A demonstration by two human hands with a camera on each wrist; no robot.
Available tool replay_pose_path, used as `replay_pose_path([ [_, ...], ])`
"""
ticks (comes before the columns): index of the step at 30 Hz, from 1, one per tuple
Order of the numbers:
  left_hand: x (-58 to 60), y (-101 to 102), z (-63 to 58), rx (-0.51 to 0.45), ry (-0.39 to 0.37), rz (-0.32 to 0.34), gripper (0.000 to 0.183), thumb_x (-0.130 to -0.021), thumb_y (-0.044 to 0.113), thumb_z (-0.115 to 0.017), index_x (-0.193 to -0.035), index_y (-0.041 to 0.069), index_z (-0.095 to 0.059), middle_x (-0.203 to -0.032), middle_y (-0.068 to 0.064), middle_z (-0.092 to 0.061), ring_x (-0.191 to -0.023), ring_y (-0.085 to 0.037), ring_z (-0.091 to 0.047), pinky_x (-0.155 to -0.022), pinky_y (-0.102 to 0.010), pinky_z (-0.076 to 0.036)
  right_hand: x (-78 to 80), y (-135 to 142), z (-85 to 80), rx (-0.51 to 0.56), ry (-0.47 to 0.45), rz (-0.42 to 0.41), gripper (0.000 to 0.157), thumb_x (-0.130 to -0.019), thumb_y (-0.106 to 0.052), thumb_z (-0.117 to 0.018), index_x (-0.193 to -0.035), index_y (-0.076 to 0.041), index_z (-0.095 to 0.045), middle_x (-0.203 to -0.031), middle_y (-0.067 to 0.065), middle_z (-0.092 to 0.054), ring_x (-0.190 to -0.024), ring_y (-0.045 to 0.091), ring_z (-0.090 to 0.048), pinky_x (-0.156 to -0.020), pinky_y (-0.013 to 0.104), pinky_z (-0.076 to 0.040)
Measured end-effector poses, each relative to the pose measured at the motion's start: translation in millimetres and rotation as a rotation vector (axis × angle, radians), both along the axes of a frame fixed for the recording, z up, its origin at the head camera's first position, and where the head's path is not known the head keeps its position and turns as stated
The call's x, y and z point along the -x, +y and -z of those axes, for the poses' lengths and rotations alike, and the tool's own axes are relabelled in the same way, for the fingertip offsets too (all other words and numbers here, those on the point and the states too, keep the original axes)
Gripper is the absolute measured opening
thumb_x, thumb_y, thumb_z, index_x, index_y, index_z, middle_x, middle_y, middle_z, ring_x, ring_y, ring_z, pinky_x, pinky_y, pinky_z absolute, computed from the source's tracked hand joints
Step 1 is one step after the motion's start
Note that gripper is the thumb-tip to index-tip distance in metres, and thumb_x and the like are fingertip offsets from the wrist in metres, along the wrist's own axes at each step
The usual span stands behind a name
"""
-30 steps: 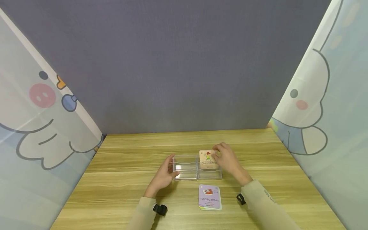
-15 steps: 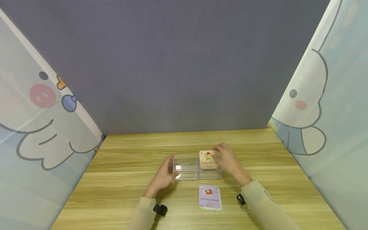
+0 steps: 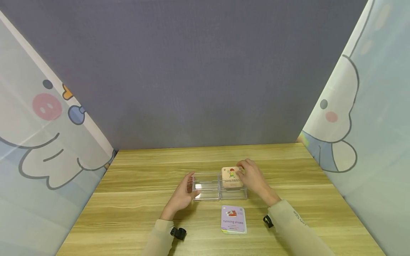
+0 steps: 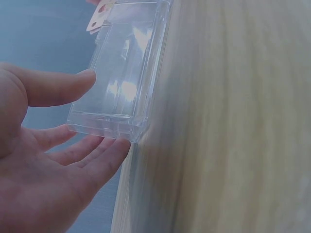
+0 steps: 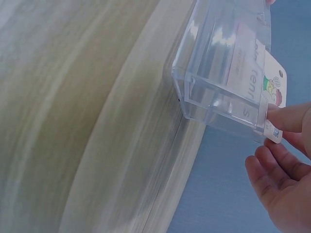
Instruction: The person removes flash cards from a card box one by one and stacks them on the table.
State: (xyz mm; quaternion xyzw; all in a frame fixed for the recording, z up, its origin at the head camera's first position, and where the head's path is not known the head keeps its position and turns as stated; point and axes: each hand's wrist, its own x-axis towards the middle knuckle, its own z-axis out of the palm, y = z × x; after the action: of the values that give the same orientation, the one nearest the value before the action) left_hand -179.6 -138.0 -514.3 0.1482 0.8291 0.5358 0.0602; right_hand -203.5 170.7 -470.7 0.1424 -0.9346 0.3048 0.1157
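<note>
A clear plastic card holder (image 3: 206, 189) with compartments side by side stands on the table. My left hand (image 3: 181, 197) grips its left end, thumb at the front and fingers at the end wall, as the left wrist view shows of the holder (image 4: 114, 73). My right hand (image 3: 254, 180) pinches the upper right corner of a cream "play tennis" flash card (image 3: 229, 173). That card's lower part sits inside the right rear compartment. In the right wrist view the card (image 5: 276, 87) sticks out above the holder's wall, the thumb on its printed face.
A stack of flash cards (image 3: 233, 219), with a purple "running shoes" card on top, lies on the wooden table (image 3: 134, 199) in front of the holder. A dark grey panel (image 3: 205, 89) stands behind the table, and cartoon-printed curtains (image 3: 48, 149) hang at both sides.
The "play tennis" card shifts very slightly in the right fingers. Both hands and the holder stay in place.
</note>
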Motion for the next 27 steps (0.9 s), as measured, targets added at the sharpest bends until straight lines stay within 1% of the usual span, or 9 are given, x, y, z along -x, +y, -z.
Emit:
replay_pose_path([
  [5, -0.5, 0.0, -0.6, -0.002, -0.002, 0.004, 0.078, -0.096, 0.006, -0.070, -0.159, 0.001, -0.024, -0.150, -0.030, -0.040, -0.137, -0.049, -0.041, -0.112, -0.062, -0.037, 0.3, -0.7, 0.3, 0.007, -0.008, 0.000, 0.029, -0.091, -0.005, -0.074, -0.118, 0.001, -0.066, -0.115, 0.014, -0.065, -0.110, 0.033, -0.061, -0.093, 0.049, -0.056],
  [10, -1.0, -0.7, -1.2, 0.002, 0.001, 0.019, 0.078, -0.097, 0.006, -0.068, -0.159, 0.000, -0.022, -0.150, -0.031, -0.039, -0.137, -0.050, -0.041, -0.112, -0.062, -0.037, 0.4, -1.4, -0.9, 0.016, 0.009, 0.008, 0.027, -0.091, -0.005, -0.075, -0.116, 0.001, -0.066, -0.115, 0.015, -0.065, -0.109, 0.034, -0.062, -0.093, 0.049, -0.056],
  [19, -1.1, 0.0, -1.7, -0.001, -0.008, 0.007, 0.078, -0.097, 0.006, -0.068, -0.160, 0.002, -0.022, -0.151, -0.030, -0.038, -0.138, -0.049, -0.041, -0.113, -0.061, -0.037, 1.7, -2.0, -2.1, 0.030, 0.029, 0.040, 0.027, -0.091, -0.004, -0.075, -0.115, 0.002, -0.066, -0.111, 0.016, -0.065, -0.106, 0.034, -0.062, -0.090, 0.049, -0.056],
  [22, -1.4, -0.2, -1.6, 0.004, -0.006, -0.001, 0.078, -0.096, 0.006, -0.069, -0.159, 0.002, -0.023, -0.150, -0.030, -0.040, -0.136, -0.050, -0.042, -0.112, -0.061, -0.038, 2.1, -2.5, -3.1, 0.029, 0.045, 0.038, 0.026, -0.091, -0.004, -0.075, -0.114, 0.002, -0.066, -0.110, 0.016, -0.066, -0.104, 0.034, -0.062, -0.088, 0.048, -0.057],
  [27, -1.8, -0.8, -1.1, 0.017, -0.004, 0.003, 0.079, -0.096, 0.006, -0.069, -0.159, 0.002, -0.023, -0.150, -0.031, -0.039, -0.136, -0.050, -0.042, -0.112, -0.061, -0.039, 1.7, -2.5, -6.1, 0.035, 0.065, 0.032, 0.025, -0.090, -0.004, -0.075, -0.113, 0.002, -0.066, -0.107, 0.015, -0.066, -0.100, 0.033, -0.062, -0.084, 0.047, -0.057],
])
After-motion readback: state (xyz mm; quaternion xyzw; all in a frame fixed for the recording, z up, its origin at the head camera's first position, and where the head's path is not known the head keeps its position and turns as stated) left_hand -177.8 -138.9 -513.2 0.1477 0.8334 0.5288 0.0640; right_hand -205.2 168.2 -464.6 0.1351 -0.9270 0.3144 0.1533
